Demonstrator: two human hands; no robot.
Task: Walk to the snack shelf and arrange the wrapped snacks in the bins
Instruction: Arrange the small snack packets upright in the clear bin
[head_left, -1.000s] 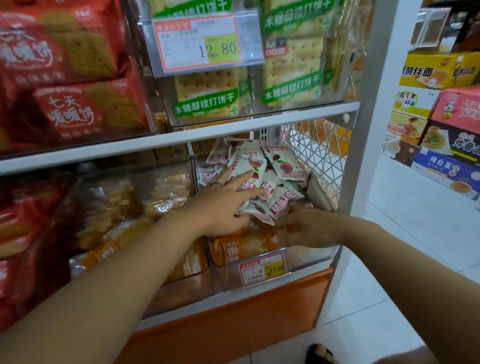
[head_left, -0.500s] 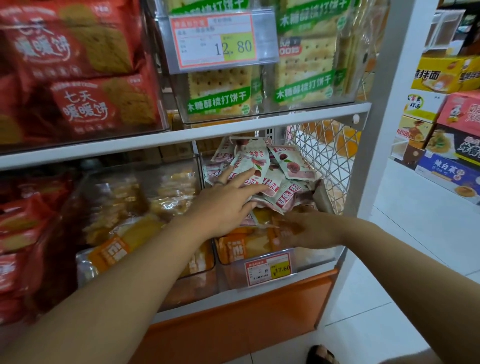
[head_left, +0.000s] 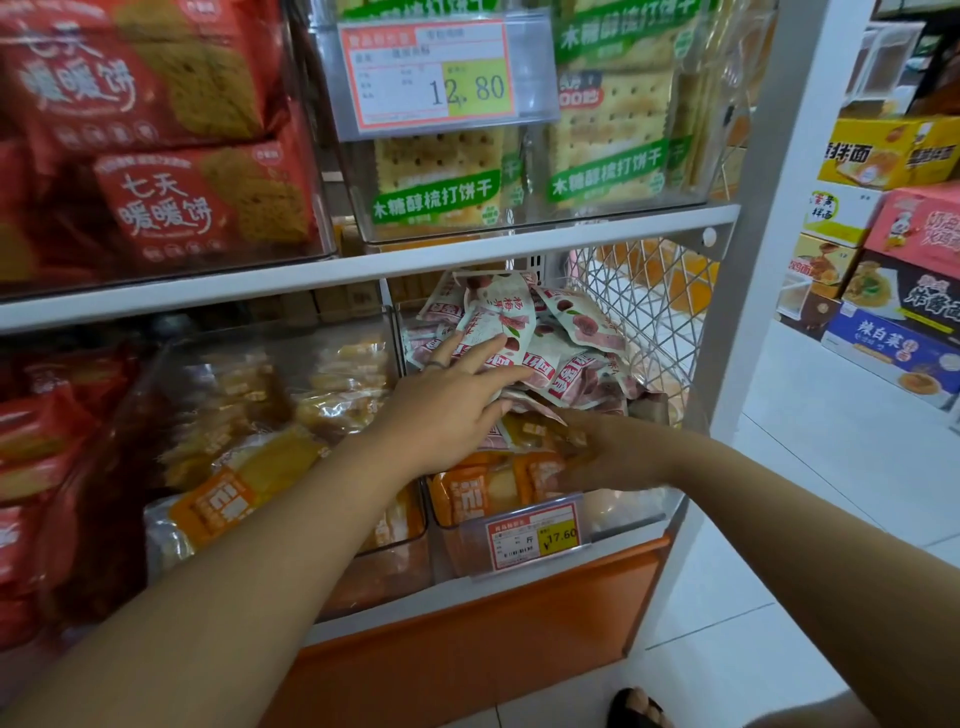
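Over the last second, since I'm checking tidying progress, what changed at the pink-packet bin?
Nothing clearly moved; only the view shifted slightly. The left hand still rests flat and spread on the pink packets; the right hand stays tucked under the pile's front edge, above the orange packs. Nothing was picked up or let go.

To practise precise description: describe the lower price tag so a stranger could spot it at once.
On the white shelf unit, go to the lower level's right-hand clear bin holding orange packets. The price tag is clipped on that bin's front edge, just below the right hand. Unlike the upper tag marked 12.80, it reads 17.60.
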